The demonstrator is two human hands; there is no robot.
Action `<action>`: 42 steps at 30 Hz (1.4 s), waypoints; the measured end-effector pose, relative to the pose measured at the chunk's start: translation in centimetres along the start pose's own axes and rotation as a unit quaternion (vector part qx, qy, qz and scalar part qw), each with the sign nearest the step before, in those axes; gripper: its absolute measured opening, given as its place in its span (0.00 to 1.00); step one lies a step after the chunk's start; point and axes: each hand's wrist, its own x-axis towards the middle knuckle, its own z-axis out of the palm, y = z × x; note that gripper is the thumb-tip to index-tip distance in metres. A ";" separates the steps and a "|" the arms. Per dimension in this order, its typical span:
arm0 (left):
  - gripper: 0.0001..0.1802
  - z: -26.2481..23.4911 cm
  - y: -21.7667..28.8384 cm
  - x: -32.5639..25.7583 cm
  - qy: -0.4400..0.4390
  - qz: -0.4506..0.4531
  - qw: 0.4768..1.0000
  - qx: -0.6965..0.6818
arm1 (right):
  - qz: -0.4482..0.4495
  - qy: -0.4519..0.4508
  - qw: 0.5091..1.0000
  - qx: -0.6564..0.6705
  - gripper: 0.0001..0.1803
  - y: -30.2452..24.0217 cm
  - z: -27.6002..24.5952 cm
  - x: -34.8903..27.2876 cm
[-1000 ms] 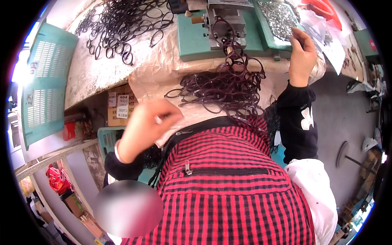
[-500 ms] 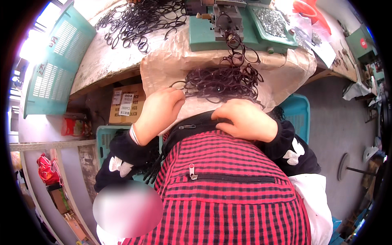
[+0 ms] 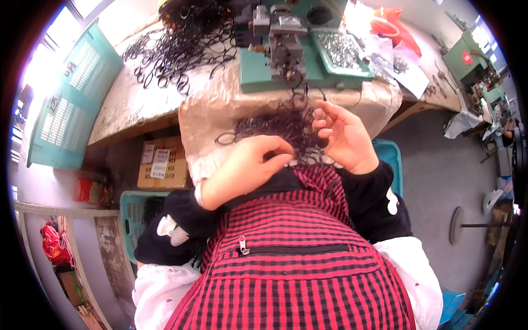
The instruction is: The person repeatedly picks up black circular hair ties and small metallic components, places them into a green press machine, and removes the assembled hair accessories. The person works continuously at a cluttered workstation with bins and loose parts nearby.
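A heap of dark, thin loop-shaped pieces (image 3: 264, 125) lies on brown paper (image 3: 206, 118) in front of me. My left hand (image 3: 245, 165) is at the heap's near edge, thumb and fingers curled toward each other; what they hold, if anything, is hidden. Farther right, my right hand (image 3: 349, 140) is raised with its palm partly showing. Its fingers are bent and apart, with no held piece visible. Beyond the hands stands a small green-based bench machine (image 3: 286, 52), with dark loops hanging from its front. My red-and-black checked apron (image 3: 291, 275) reaches up to the heap.
A green tray of small shiny metal parts (image 3: 338, 49) sits on the machine's right side. More black loops (image 3: 181, 55) are spread at the back left. A green plastic basket (image 3: 77, 93) stands on the left. Below are a cardboard box (image 3: 162, 162) and a blue crate (image 3: 389, 159).
My right hand has risen from the apron's top edge toward the machine, turning its palm up and spreading its fingers. My left hand has moved right along the heap's near edge. The view has shifted.
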 end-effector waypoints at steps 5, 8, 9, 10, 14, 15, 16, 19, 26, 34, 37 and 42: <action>0.10 2.2 1.2 5.4 0.028 -0.010 0.997 -0.077 | 0.003 -0.019 0.994 0.108 0.12 -1.2 1.7 1.2; 0.08 2.4 -0.1 8.2 0.071 0.065 0.992 -0.076 | 0.004 0.006 0.982 0.191 0.11 -2.3 0.5 3.2; 0.07 2.1 -1.1 8.6 0.048 0.077 0.990 -0.105 | -0.011 0.010 0.980 0.197 0.10 -3.0 0.0 3.9; 0.06 0.7 -0.5 8.7 0.015 0.097 0.994 -0.047 | -0.034 0.021 0.978 0.206 0.09 -4.2 -1.0 4.4; 0.03 -9.0 -4.4 8.5 0.249 0.059 0.940 0.225 | -0.309 0.145 0.936 -0.089 0.09 -9.3 -3.9 5.8; 0.03 -12.4 -6.6 8.7 0.311 0.001 0.927 0.212 | -0.353 0.201 0.877 -0.256 0.09 -10.5 -5.1 6.6; 0.02 -15.6 -9.1 8.7 0.370 -0.057 0.906 0.196 | -0.383 0.248 0.786 -0.416 0.09 -11.1 -6.2 7.5; 0.05 -21.0 -14.4 10.2 0.358 -0.022 0.850 0.385 | -0.393 0.290 0.467 -0.737 0.12 -12.2 -5.3 9.0; 0.08 -21.3 -19.0 18.5 0.202 -0.031 0.808 0.552 | -0.408 0.268 0.399 -0.776 0.07 -12.4 -4.3 15.6; 0.08 -25.5 -12.3 16.9 0.274 -0.101 0.851 0.437 | -0.486 0.251 0.398 -0.737 0.03 -11.6 -3.0 15.8; 0.10 -27.6 -12.4 17.5 0.217 -0.149 0.849 0.458 | -0.483 0.252 0.429 -0.721 0.03 -11.7 -2.7 16.2; 0.17 -31.2 -8.8 18.1 0.207 -0.235 0.851 0.423 | -0.468 0.240 0.421 -0.739 0.02 -12.1 -2.7 15.8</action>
